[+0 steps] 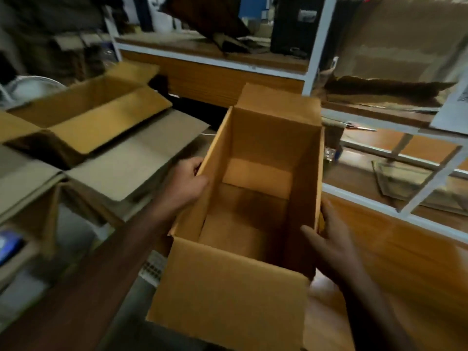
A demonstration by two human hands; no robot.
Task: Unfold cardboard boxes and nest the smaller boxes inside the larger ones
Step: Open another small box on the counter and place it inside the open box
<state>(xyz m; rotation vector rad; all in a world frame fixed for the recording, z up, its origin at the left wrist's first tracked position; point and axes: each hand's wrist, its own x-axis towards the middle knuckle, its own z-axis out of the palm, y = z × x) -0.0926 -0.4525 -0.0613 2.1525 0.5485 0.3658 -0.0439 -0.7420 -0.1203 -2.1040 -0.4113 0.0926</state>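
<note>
An unfolded brown cardboard box (255, 138) is held open-side up in the centre, its flaps standing out at the near and far ends. My left hand (188, 182) grips its left wall, fingers curled over the rim. My right hand (329, 239) presses flat against its right wall, thumb over the edge. Inside, the bottom flaps lie folded and nothing else is in it. A larger open box (83, 102) stands at the left with its flaps spread, resting inside a still bigger grey-brown box (136, 158).
A white metal shelf rack (314, 46) with wooden boards runs along the back and right, holding flat cardboard sheets (395, 46) and torn pieces. Scissors (359, 127) lie on a middle shelf. A blue object (7, 245) sits at the lower left.
</note>
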